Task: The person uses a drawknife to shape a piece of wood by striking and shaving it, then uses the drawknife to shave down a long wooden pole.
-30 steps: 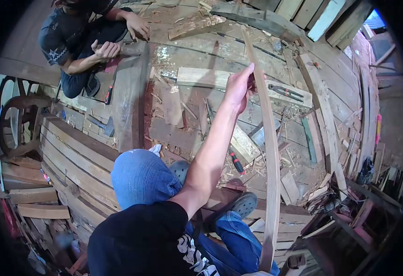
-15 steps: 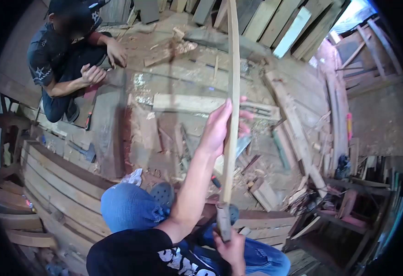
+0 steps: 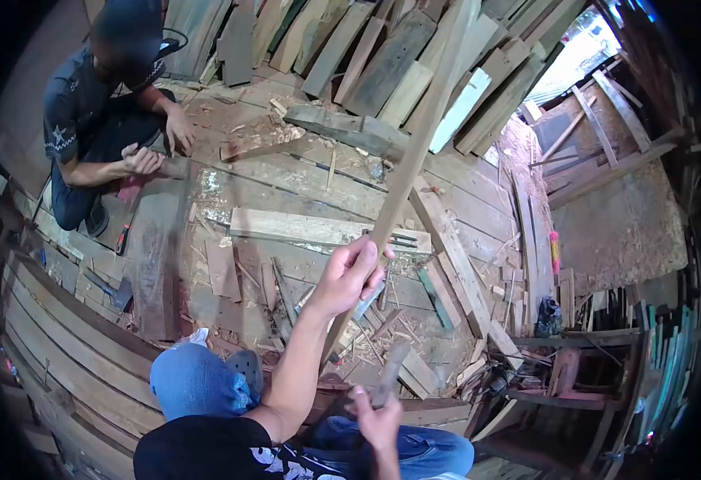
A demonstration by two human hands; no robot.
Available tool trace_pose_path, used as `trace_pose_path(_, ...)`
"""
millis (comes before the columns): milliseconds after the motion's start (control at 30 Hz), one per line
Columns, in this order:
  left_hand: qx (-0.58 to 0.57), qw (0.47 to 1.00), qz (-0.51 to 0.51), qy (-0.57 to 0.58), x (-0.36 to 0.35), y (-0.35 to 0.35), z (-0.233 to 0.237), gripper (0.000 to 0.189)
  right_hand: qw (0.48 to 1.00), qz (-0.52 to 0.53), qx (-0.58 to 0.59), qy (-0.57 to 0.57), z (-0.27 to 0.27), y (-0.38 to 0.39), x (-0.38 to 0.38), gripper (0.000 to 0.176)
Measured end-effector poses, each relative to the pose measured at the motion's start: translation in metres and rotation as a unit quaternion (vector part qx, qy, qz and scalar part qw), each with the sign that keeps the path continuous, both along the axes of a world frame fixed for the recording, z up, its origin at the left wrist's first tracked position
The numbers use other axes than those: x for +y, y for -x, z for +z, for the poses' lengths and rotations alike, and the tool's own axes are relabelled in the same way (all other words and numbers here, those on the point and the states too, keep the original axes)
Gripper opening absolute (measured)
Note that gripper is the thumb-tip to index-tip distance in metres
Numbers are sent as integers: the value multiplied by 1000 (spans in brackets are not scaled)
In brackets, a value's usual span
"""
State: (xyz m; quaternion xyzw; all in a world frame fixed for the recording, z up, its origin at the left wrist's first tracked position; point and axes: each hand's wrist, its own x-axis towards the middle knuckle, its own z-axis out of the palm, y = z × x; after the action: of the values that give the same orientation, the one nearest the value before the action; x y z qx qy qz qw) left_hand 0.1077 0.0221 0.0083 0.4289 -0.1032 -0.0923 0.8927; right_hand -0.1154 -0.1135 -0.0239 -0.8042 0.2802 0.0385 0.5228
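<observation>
My left hand [image 3: 350,276] is closed around a long, narrow wooden strip [image 3: 416,164], which slants from the top of the view down toward my legs. Closer to my body, my right hand [image 3: 378,420] grips a short, grey-brown tool [image 3: 390,372]. Blur hides exactly what kind of tool it is. The tool points up and away from me, apart from the strip, with its handle mostly covered by my fingers.
A co-worker [image 3: 98,136] crouches at upper left beside a thick dark board [image 3: 161,256]. Several planks [image 3: 390,64] lean at the back. A pale beam [image 3: 318,228] and wood shavings lie on the floor. A hatchet [image 3: 114,288] rests at left, near stacked slats [image 3: 78,344].
The wooden strip has gone from nearly upright to a slant, its lower end swinging left. The tool in my right hand has moved away from the strip. The view has shifted.
</observation>
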Motion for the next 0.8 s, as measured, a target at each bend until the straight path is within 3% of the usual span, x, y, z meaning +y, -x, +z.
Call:
trace_pose_path(33,-3,1000,-5,-1,-2,0,2,37,998,-35,12,-46,49,-17,8,20)
trace_pose_path(100,-2,1000,0,-27,-5,3,6,36,995,43,-46,83,89,-28,-13,28)
trace_pose_path(167,-4,999,-30,-39,-10,4,18,35,971,151,-108,151,125,-40,-47,26)
trace_pose_path(233,-71,991,-33,-111,-24,2,32,33,961,179,-123,170,170,-59,-64,24)
trace_pose_path(300,-86,986,-43,-134,-37,2,58,30,940,157,-226,201,190,-78,-74,23)
trace_pose_path(367,-202,955,45,-214,-52,-5,83,31,927,133,-264,229,209,-87,-76,22)
trace_pose_path(433,-189,949,-5,-253,-58,-18,109,33,918,105,-341,172,203,-91,-80,23)
trace_pose_path(533,-266,883,-7,-387,-71,-37,123,36,915,97,-365,139,184,-101,-93,27)
trace_pose_path(600,-330,846,-13,-420,-59,-36,109,34,921,92,-378,27,157,-110,-97,24)
trace_pose_path(700,-390,772,-64,-498,-7,-11,67,32,931,91,-355,11,102,-116,-103,29)
trace_pose_path(733,-375,767,-77,-514,11,3,53,32,936,87,-342,-12,84,-114,-104,29)
trace_pose_path(800,-270,731,-199,-594,44,37,30,32,937,88,-332,62,52,-109,-104,29)
